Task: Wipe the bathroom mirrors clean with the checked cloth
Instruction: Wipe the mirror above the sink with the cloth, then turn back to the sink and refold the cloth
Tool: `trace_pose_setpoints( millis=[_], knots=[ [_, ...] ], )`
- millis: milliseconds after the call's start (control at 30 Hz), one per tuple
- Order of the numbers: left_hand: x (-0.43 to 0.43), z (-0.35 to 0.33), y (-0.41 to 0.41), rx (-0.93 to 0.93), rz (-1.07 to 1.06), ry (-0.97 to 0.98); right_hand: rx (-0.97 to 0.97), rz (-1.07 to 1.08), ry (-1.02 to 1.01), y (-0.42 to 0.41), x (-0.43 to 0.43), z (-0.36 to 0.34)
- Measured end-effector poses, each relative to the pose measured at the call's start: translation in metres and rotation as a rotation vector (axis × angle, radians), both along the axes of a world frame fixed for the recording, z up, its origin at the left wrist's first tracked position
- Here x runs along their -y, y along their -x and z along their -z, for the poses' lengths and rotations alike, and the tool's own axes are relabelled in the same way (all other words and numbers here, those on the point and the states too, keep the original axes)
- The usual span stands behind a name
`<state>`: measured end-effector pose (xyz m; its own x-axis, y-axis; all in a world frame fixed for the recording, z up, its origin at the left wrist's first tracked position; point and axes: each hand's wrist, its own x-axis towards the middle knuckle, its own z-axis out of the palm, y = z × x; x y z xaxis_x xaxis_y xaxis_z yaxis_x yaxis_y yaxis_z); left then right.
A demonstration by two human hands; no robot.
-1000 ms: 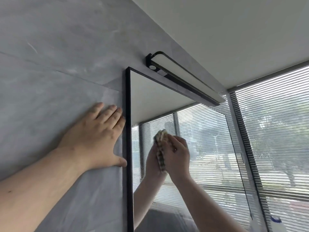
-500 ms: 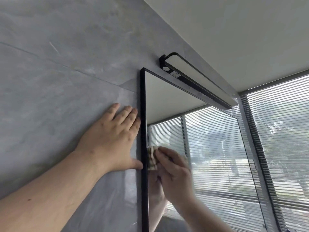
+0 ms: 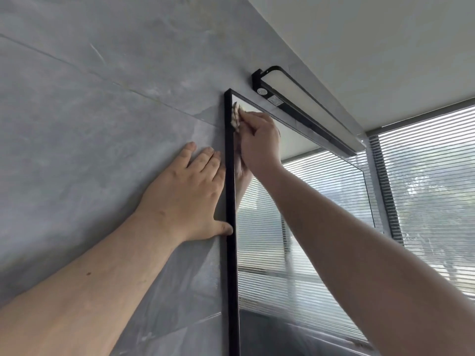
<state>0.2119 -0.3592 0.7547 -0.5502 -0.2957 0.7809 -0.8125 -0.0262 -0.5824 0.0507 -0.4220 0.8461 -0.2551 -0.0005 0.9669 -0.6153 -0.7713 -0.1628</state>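
Note:
A black-framed mirror (image 3: 303, 227) hangs on the grey tiled wall and reflects window blinds. My right hand (image 3: 259, 140) holds the bunched checked cloth (image 3: 235, 116) and presses it against the glass in the mirror's top left corner. Only a small edge of the cloth shows past my fingers. My left hand (image 3: 190, 194) lies flat on the wall with straight fingers, just left of the mirror's frame; its thumb touches the frame.
A black bar lamp (image 3: 308, 109) is mounted just above the mirror's top edge, close to my right hand. A window with slatted blinds (image 3: 431, 191) fills the right side. The grey wall (image 3: 90, 124) spreads to the left.
My right hand has carried the cloth from the mirror's middle left up into the top left corner. My left hand has stayed flat on the wall.

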Motion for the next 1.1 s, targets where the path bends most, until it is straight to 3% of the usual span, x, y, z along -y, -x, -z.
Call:
trace_pose_setpoints(
  millis=[133,233,400,500,633,733,867,1100],
  knots=[
    [-0.006,-0.002,-0.003,-0.048,0.162,0.008,-0.021,0.139,-0.116,0.003,-0.015,-0.005],
    [-0.006,0.000,-0.009,-0.195,0.426,-0.049,0.035,0.078,-0.199,0.002,-0.043,0.019],
    [-0.044,0.028,0.002,-0.807,0.938,-0.398,0.181,-0.360,-0.365,-0.011,-0.127,0.140],
    [-0.081,0.059,0.006,-1.005,1.163,-0.518,0.271,-0.526,-0.558,-0.006,-0.167,0.225],
    [-0.132,0.129,-0.001,-1.113,1.350,-0.530,0.556,-0.950,-0.724,0.004,-0.216,0.305],
    [-0.154,0.194,0.001,-1.239,1.330,-0.676,0.672,-1.033,-0.726,0.005,-0.238,0.341],
    [-0.175,0.268,0.013,-1.252,1.116,-0.906,0.713,-0.918,-0.811,0.008,-0.254,0.372],
    [-0.176,0.337,0.028,-1.317,1.009,-1.021,0.510,-0.599,-0.762,-0.003,-0.254,0.420]
  ],
)
